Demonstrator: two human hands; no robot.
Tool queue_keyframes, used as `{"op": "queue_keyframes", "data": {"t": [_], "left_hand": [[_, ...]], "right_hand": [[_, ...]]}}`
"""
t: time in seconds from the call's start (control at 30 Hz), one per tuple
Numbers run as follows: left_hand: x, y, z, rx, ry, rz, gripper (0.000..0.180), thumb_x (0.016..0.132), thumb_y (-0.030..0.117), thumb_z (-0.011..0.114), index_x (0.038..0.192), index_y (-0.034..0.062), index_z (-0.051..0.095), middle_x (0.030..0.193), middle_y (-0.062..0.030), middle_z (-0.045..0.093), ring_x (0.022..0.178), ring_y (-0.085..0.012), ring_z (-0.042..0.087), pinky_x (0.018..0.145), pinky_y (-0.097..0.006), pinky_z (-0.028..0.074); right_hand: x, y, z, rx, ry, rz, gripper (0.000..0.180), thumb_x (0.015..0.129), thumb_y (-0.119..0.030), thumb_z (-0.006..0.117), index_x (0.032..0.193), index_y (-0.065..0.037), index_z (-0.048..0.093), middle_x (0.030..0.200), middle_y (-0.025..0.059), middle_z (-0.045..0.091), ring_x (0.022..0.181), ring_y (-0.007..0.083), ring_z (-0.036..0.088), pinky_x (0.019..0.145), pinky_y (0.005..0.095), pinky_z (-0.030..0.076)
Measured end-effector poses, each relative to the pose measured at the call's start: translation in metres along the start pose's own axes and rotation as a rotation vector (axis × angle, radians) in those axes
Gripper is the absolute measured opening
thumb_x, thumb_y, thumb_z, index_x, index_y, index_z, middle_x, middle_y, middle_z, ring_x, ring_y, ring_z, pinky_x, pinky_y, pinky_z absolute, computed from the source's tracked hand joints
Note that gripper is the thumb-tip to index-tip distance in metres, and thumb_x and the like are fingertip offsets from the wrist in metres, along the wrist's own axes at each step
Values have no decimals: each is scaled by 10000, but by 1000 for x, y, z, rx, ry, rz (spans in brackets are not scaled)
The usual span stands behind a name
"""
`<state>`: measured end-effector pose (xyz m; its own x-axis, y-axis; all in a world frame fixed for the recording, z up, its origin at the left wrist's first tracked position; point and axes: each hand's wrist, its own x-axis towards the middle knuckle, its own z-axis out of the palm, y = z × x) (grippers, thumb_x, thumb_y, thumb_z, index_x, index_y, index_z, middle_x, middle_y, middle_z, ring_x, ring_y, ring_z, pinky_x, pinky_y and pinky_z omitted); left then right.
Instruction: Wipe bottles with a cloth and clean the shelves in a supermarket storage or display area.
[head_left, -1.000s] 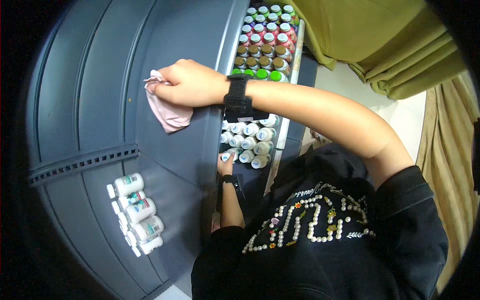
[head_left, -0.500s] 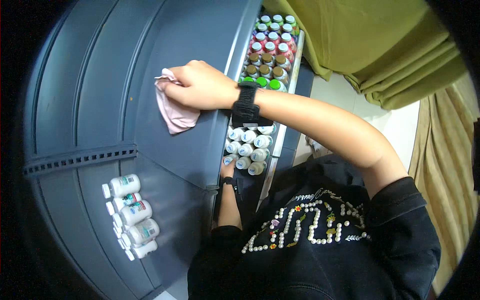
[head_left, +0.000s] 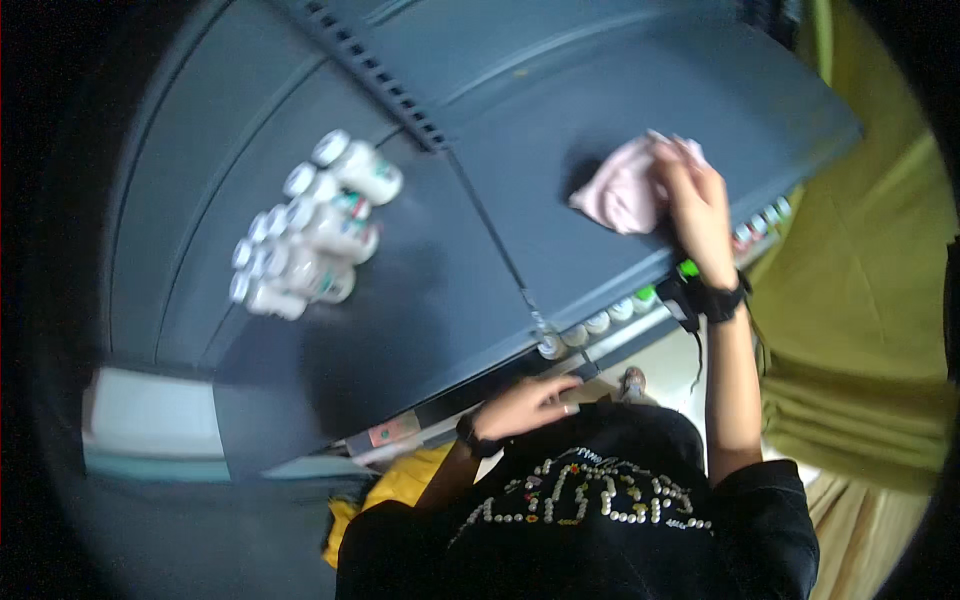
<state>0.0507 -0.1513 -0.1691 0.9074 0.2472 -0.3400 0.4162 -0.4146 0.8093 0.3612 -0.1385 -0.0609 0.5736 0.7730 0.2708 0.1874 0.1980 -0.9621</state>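
Observation:
With its fingers closed round a pink cloth (head_left: 622,190), my right hand (head_left: 698,205) presses it on the dark grey shelf (head_left: 560,240), near the front edge. Part of the cloth spreads out to the left of the fingers. My left hand (head_left: 522,408) hovers before my body, just below the shelf's front edge. Its fingers stretch to the right, and nothing shows in them. On the shelf's left half, several white bottles (head_left: 335,230) with white caps stand in a tight cluster, blurred by motion.
Under the front edge, a lower row of capped bottles (head_left: 598,323) peeks out. A slotted metal upright (head_left: 370,70) and a seam divide the shelf panels. A green curtain (head_left: 850,330) hangs at the right. Something yellow (head_left: 410,478) lies at lower left.
My view has turned, so the white bottles appear higher and the shelf edge slants. My right hand still holds the cloth. My left hand has left the lower-shelf bottles and come before my body.

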Motion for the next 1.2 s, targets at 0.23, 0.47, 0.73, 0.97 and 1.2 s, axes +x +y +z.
{"op": "queue_keyframes", "data": {"t": [0.23, 0.47, 0.73, 0.97, 1.2], "left_hand": [[-184, 172, -72, 205, 524, 43, 379, 787, 195, 725, 1138, 99, 618, 1042, -79, 641, 851, -238, 615, 768, -379, 486], [-230, 135, -169, 919, 1342, -460, 402, 776, 438, 679, 979, 91, 661, 800, -108, 635, 666, -290, 614, 613, -367, 489], [-218, 65, -188, 818, 1265, -530, 560, 756, 493, 675, 1062, 30, 599, 800, -207, 655, 756, -348, 650, 660, -425, 501], [-251, 98, -129, 771, 1358, -540, 476, 734, 387, 698, 965, -9, 573, 800, -204, 657, 756, -361, 650, 671, -429, 512], [-341, 199, 50, 476, 1769, -434, 427, 743, 332, 747, 923, 45, 487, 663, -183, 606, 643, -388, 619, 549, -441, 476]], "right_hand": [[-35, -14, 12, -47, -44, -117, 341, 970, -219, 481, 1135, 63, 582, 820, -22, 485, 730, 68, 409, 626, 216, 338], [-67, -8, 3, -47, 4, -8, 431, 957, -284, 483, 1226, 45, 548, 1100, 74, 586, 973, 131, 508, 879, 258, 395], [-97, -27, 5, 154, 69, 61, 560, 915, -363, 544, 1294, 43, 475, 1207, 137, 537, 1090, 208, 500, 961, 343, 384], [-192, -73, 28, 270, -256, -19, 400, 919, -320, 511, 1128, 22, 514, 983, 92, 563, 860, 142, 541, 749, 265, 448], [-340, -79, 110, 425, -853, 319, 301, 942, -220, 504, 1111, 29, 518, 983, 84, 572, 887, 156, 553, 811, 279, 449]]}}
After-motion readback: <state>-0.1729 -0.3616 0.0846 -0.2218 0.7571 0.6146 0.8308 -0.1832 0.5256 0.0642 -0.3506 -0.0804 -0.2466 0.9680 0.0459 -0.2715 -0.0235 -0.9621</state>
